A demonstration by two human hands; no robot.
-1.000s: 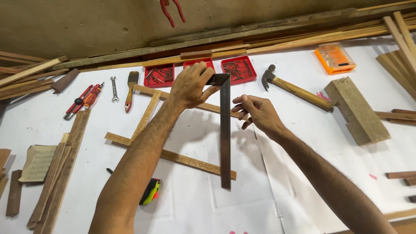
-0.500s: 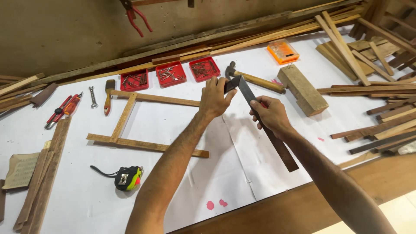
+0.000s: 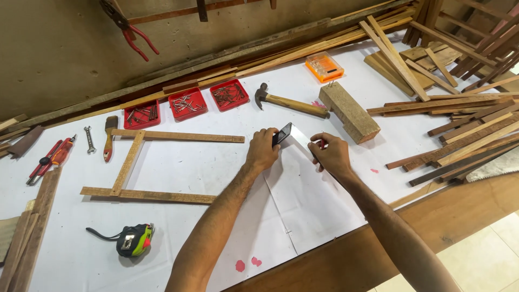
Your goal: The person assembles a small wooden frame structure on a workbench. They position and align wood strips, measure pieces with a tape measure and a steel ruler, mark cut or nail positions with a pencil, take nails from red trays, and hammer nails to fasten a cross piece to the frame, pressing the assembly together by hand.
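step: laying the try square (image 3: pixel 289 136) flat on the white-covered worktop (image 3: pixel 189 167) | left hand (image 3: pixel 263 151) closed on its dark stock, keep it pressed | right hand (image 3: pixel 330 154) pinches a red-tipped pencil by the blade; steady the blade first.

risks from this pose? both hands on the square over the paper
1. The left hand holds only the dark end of the metal square, so the blade could pivot under pressure from the right hand.
2. The white paper hangs past the bench edge; it may slide.
3. The wooden block and hammer lie close; an elbow or blade swing might knock them.
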